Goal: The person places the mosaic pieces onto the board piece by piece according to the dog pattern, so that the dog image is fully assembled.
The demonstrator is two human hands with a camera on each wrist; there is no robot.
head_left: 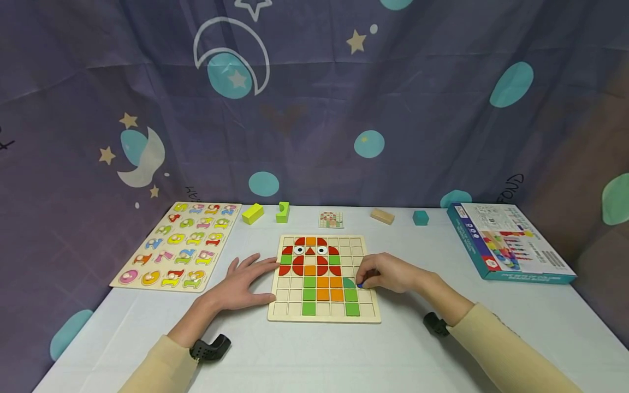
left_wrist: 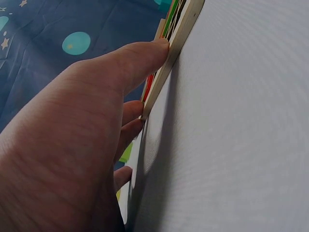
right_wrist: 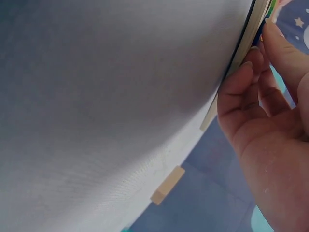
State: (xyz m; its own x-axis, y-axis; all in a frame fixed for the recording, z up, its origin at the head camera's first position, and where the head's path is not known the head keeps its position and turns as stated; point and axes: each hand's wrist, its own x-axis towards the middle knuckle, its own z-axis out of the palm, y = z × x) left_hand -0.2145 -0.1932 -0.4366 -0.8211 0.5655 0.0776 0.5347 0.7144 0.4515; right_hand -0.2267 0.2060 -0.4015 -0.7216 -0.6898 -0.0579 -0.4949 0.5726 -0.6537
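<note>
A wooden grid board (head_left: 324, 319) lies on the table, partly filled with red, orange and green pieces that form an owl-like picture with two round eyes. My left hand (head_left: 241, 285) is spread at the board's left side, its thumb and fingertips touching the edge. In the left wrist view, the thumb (left_wrist: 145, 55) rests against the board's side. At the right part of the grid, my right hand (head_left: 393, 272) pinches a small blue piece (head_left: 360, 285), mostly hidden by the fingers. Beside it sits a teal rounded piece (head_left: 349, 283) in its cell.
A number puzzle board (head_left: 167, 262) lies at the left. Along the back are two yellow-green blocks (head_left: 253, 214), a small pattern card (head_left: 331, 220), a wooden block (head_left: 382, 216) and a teal block (head_left: 420, 218). A boxed toy set (head_left: 516, 240) lies at the right, before a patterned cloth.
</note>
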